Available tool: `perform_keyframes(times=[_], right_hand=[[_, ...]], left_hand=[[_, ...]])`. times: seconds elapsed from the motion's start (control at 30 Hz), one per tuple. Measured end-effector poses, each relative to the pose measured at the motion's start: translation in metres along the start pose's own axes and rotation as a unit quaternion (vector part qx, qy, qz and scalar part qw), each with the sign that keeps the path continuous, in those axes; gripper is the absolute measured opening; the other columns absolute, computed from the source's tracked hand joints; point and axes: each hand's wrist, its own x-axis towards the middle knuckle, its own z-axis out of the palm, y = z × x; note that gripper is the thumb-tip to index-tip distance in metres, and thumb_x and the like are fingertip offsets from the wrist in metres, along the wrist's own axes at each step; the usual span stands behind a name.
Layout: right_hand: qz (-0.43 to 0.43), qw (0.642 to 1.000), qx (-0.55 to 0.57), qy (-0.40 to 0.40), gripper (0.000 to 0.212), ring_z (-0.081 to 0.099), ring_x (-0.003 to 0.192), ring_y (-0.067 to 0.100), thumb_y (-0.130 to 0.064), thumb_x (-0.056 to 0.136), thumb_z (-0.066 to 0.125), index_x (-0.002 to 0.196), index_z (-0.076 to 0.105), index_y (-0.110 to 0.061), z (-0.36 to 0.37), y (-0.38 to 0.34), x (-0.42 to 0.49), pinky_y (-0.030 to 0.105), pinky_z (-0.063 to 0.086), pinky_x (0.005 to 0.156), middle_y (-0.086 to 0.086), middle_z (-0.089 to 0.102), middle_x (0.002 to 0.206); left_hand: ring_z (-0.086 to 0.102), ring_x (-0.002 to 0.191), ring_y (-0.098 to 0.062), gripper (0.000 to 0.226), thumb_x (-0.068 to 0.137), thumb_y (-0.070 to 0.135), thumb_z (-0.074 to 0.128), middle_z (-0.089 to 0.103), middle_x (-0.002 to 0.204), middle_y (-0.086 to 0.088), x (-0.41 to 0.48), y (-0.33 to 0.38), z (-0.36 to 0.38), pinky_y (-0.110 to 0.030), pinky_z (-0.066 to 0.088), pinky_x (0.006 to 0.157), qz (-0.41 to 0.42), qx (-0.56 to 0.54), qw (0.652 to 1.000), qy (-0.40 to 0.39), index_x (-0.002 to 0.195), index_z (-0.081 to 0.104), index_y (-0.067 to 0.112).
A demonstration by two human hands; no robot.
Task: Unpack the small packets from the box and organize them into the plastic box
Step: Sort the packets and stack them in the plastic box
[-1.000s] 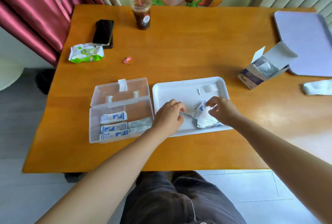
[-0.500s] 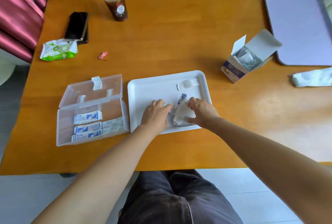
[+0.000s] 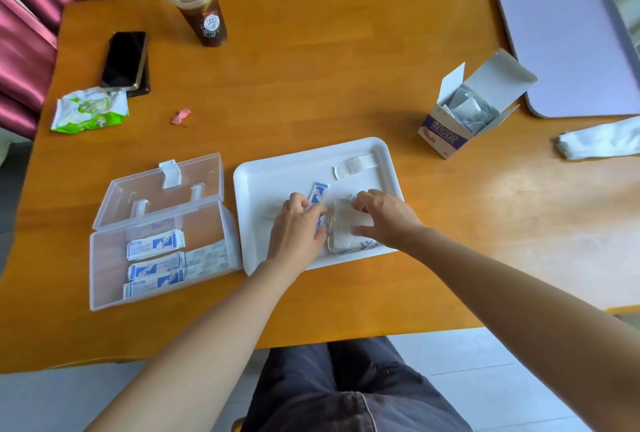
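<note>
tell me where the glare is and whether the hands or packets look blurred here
Head view: a pale glare patch washes out the table on its right side; the wide-angle lens bows the table's edges; the left hand, the right hand and the packets between them look slightly soft, their print unreadable; the plastic box is evenly lit.

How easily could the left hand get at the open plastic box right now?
Probably yes, easily: the plastic box lies lid-open right beside the white tray where the left hand works, with nothing standing between them. That hand holds packets, though.
</note>
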Motion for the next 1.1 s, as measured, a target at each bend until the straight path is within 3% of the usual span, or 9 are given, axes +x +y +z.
perform_keyframes(times=[0.17, 0.33, 0.4, 0.57, 0.67, 0.77, 0.9, 1.0, 1.1], right_hand=[[-0.038, 0.999, 0.001, -0.024, 0.052, 0.053, 0.088, 0.019, -0.041, 0.073, 0.076, 0.11, 0.048, -0.018, 0.004, -0.004, 0.008, 0.03, 0.043, 0.07, -0.001, 0.051, 0.102], [-0.031, 0.999, -0.003, -0.032, 0.042, 0.046, 0.075, 0.016, -0.041, 0.071, 0.078, 0.091, 0.046, -0.024, 0.004, -0.006, 0.02, 0.024, 0.03, 0.053, -0.006, 0.05, 0.081], [-0.025, 0.999, 0.012, -0.033, 0.04, 0.046, 0.072, 0.016, -0.042, 0.069, 0.079, 0.085, 0.051, -0.019, 0.004, -0.004, 0.023, 0.023, 0.032, 0.054, -0.007, 0.05, 0.076], [-0.017, 0.997, 0.036, -0.066, 0.045, 0.038, 0.064, 0.018, -0.043, 0.072, 0.077, 0.072, 0.052, -0.006, 0.001, 0.001, 0.026, 0.034, 0.03, 0.06, 0.002, 0.044, 0.068], [-0.013, 0.998, 0.041, -0.048, 0.043, 0.049, 0.067, 0.018, -0.045, 0.075, 0.073, 0.086, 0.062, -0.006, 0.001, 0.004, 0.024, 0.034, 0.036, 0.063, 0.003, 0.056, 0.074], [-0.007, 1.0, 0.026, -0.016, 0.04, 0.051, 0.068, 0.017, -0.046, 0.077, 0.071, 0.092, 0.064, -0.01, 0.006, 0.005, 0.021, 0.033, 0.038, 0.065, 0.0, 0.057, 0.077], [0.005, 0.998, 0.058, 0.034, 0.047, 0.047, 0.067, 0.016, -0.047, 0.075, 0.071, 0.092, 0.059, -0.005, 0.014, 0.002, 0.009, 0.033, 0.035, 0.065, 0.0, 0.052, 0.074], [0.0, 0.994, 0.079, 0.074, 0.035, 0.044, 0.065, 0.016, -0.037, 0.079, 0.073, 0.083, 0.057, -0.006, 0.015, -0.002, -0.001, 0.032, 0.033, 0.062, -0.001, 0.048, 0.07], [-0.015, 0.987, 0.098, 0.123, 0.029, 0.041, 0.061, 0.016, -0.03, 0.08, 0.072, 0.069, 0.05, -0.014, 0.016, -0.004, -0.009, 0.033, 0.032, 0.058, -0.002, 0.044, 0.066]], left_hand=[[0.051, 0.099, -0.019, 0.021, 0.089, 0.019, 0.059, 0.045, 0.106, 0.0, 0.011, -0.009, 0.003, -0.026, 0.044, 0.074, -0.022, -0.034, 0.998, 0.054, 0.108, 0.066, 0.022], [0.057, 0.095, -0.024, 0.022, 0.092, 0.021, 0.05, 0.049, 0.107, -0.004, 0.023, -0.006, 0.012, -0.032, 0.047, 0.078, -0.009, -0.065, 0.998, 0.024, 0.109, 0.063, 0.018], [0.059, 0.097, -0.025, 0.024, 0.092, 0.021, 0.05, 0.051, 0.114, -0.006, 0.023, -0.004, 0.016, -0.035, 0.048, 0.085, -0.011, -0.089, 0.996, 0.019, 0.112, 0.061, 0.017], [0.054, 0.103, -0.03, 0.035, 0.092, 0.025, 0.051, 0.044, 0.126, -0.009, 0.021, 0.0, 0.017, -0.033, 0.044, 0.082, -0.003, -0.059, 0.998, -0.037, 0.125, 0.049, 0.014], [0.053, 0.108, -0.027, 0.045, 0.085, 0.03, 0.062, 0.041, 0.128, -0.006, 0.019, -0.002, 0.016, -0.032, 0.046, 0.082, -0.003, -0.073, 0.995, -0.069, 0.126, 0.047, 0.016], [0.055, 0.101, -0.023, 0.046, 0.077, 0.027, 0.072, 0.05, 0.116, -0.003, 0.015, -0.004, 0.016, -0.032, 0.048, 0.078, 0.004, -0.081, 0.996, -0.041, 0.116, 0.05, 0.016], [0.042, 0.068, -0.023, 0.02, 0.078, 0.016, 0.068, 0.046, 0.074, -0.003, 0.001, -0.004, 0.018, -0.029, 0.029, 0.055, 0.017, -0.113, 0.993, 0.008, 0.079, 0.049, 0.017], [0.033, 0.066, -0.021, 0.022, 0.073, 0.015, 0.07, 0.038, 0.073, -0.007, -0.001, -0.008, 0.019, -0.031, 0.025, 0.059, 0.002, -0.194, 0.981, 0.022, 0.076, 0.048, 0.016], [0.042, 0.065, -0.02, 0.022, 0.063, 0.023, 0.069, 0.048, 0.073, -0.007, -0.002, -0.012, 0.019, -0.032, 0.032, 0.06, -0.022, -0.26, 0.964, 0.048, 0.077, 0.053, 0.016]])
